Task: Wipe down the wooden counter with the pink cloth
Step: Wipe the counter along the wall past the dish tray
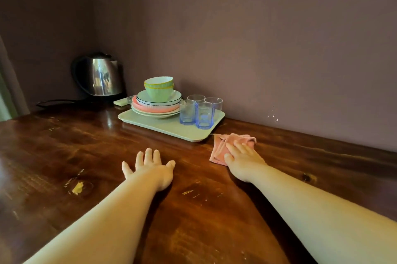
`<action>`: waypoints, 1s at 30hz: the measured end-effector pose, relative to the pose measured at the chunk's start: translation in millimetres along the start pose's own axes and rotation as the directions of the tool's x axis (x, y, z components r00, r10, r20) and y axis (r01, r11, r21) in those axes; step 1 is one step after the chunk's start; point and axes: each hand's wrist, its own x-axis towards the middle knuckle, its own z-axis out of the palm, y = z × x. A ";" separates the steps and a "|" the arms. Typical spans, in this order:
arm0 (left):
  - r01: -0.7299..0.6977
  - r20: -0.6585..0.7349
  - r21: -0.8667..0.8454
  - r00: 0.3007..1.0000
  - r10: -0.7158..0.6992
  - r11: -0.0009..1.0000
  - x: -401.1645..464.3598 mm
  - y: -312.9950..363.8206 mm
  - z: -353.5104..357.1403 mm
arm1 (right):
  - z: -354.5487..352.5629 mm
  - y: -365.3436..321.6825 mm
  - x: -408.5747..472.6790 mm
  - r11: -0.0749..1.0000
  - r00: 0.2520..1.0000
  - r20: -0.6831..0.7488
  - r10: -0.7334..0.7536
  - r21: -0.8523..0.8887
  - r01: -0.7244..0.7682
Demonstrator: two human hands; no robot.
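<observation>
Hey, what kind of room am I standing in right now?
Probably a kitchen or tea corner in a home or guest room: a steel electric kettle, a tray with stacked plates, bowls and glasses, all on a wooden counter against a wall.

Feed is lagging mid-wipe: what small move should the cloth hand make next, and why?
Probably sweep the folded pink cloth toward the body. The right hand presses it flat beside the pale green plastic tray, and bare dark wooden counter with pale flecks lies nearer. The left hand rests flat.

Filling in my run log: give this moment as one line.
right hand: presses pink cloth flat | left hand: flat on wooden counter | tray: beside cloth
</observation>
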 end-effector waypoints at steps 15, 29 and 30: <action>0.142 0.105 0.027 0.984 -0.144 0.990 17.7 37.3 -1.9 | -11.9 -10.7 66.6 0.990 0.996 -0.093 -0.007 -0.140 -0.006; 0.125 0.104 0.014 0.987 -0.126 0.992 26.4 31.2 2.6 | -12.8 58.9 100.6 0.997 1.000 -0.009 -0.017 0.076 0.017; 0.124 0.098 0.015 0.987 -0.125 0.992 25.3 31.4 3.0 | -11.9 66.8 102.5 0.995 1.000 -0.019 0.008 0.101 -0.006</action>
